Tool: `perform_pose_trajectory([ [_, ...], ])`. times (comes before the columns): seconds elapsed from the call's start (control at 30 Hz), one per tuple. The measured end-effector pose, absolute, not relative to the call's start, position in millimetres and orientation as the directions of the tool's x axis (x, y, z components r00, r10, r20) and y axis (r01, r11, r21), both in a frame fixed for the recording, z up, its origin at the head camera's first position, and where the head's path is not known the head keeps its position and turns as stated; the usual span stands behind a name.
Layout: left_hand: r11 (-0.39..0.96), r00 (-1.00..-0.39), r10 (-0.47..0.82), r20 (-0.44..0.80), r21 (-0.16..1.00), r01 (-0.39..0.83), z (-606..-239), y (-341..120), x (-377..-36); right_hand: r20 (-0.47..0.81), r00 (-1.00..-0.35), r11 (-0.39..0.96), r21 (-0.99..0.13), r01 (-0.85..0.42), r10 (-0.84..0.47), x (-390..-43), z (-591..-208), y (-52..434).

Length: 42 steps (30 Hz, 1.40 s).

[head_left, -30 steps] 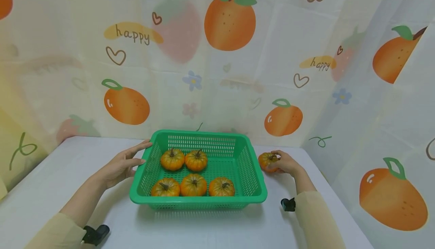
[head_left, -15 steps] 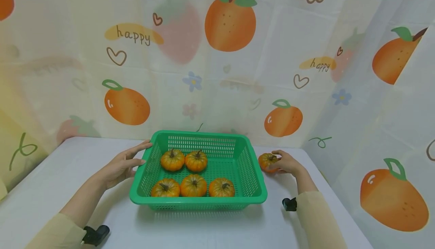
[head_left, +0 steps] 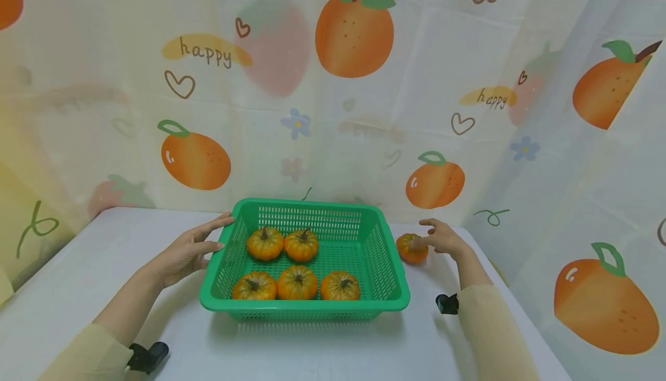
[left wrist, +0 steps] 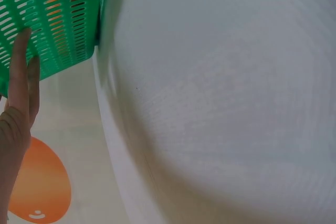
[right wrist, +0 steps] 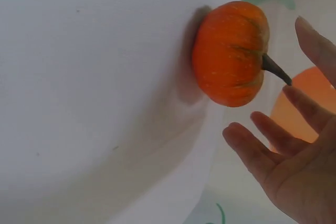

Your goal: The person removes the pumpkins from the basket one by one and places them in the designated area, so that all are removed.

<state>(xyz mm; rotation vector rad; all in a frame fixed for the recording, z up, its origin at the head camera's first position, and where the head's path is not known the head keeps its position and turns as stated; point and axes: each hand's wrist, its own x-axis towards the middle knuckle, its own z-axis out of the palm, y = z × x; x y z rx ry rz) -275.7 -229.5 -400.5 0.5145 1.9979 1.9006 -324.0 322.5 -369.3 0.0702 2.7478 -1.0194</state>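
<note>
Since approx. 1 s earlier, the right hand (head_left: 442, 237) had let go of the loose pumpkin (head_left: 412, 248): fingers that were curled round it had lifted and straightened, w/ the index still pointing over its top. Left hand, basket and the 5 pumpkins inside hadn't shifted.

Right hand (right wrist: 294, 156) was held just beside the pumpkin, fingers (right wrist: 252, 153) spread apart, gripping nothing; the wrist view showed a gap btw. fingertips and rind, so prob. no contact, though the head view couldn't settle it. Pumpkin (right wrist: 231, 53) sat on the counter (head_left: 312, 346) by itself, just outside the green basket's (head_left: 387, 259) right wall, near but not touching it as far as could be told.

Left hand (head_left: 189, 248) lay flat against the basket's left wall, fingers (left wrist: 21, 77) straight and together, thumb by the rim. That looked like bracing, to keep the light basket from sliding.

Inside the basket: 2 pumpkins in the back row (head_left: 283, 244), 3 in the front row (head_left: 296, 284), all stem-up. The back row's right end was bare mesh.

Loose pumpkin's look: small, squat, ribbed, orange w/ pale speckles, short dark curved stem. In the wrist view it seemed upright, stem pointing toward the hand.
</note>
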Motion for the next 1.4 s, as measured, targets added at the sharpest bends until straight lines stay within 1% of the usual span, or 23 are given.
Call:
perform_pose_trajectory([
  [0.2, 0.041, -0.879, 0.477, 0.006, 0.999, 0.029, -400, -229, -275, -0.158, -0.987, 0.781, -0.620, 0.074, -0.031, -328, -357, 321],
  [0.6, 0.034, -0.875, 0.485, 0.014, 0.999, 0.035, -401, -228, -276, -0.084, -0.992, 0.810, -0.585, -0.028, -0.095, -333, -324, 311],
  [0.77, 0.036, -0.876, 0.482, 0.012, 0.999, 0.034, -401, -228, -276, -0.038, -0.992, 0.814, -0.575, -0.078, -0.123, -334, -310, 298],
  [1.03, 0.021, -0.869, 0.493, 0.026, 0.999, 0.042, -399, -227, -273, 0.046, -0.973, 0.806, -0.552, -0.213, -0.226, -335, -295, 266],
  [1.17, 0.024, -0.871, 0.491, 0.026, 0.999, 0.043, -399, -227, -273, 0.061, -0.964, 0.788, -0.563, -0.248, -0.260, -334, -290, 250],
  [1.4, 0.029, -0.876, 0.482, 0.011, 0.999, 0.028, -401, -229, -276, 0.059, -0.944, 0.726, -0.624, -0.288, -0.324, -331, -283, 227],
])
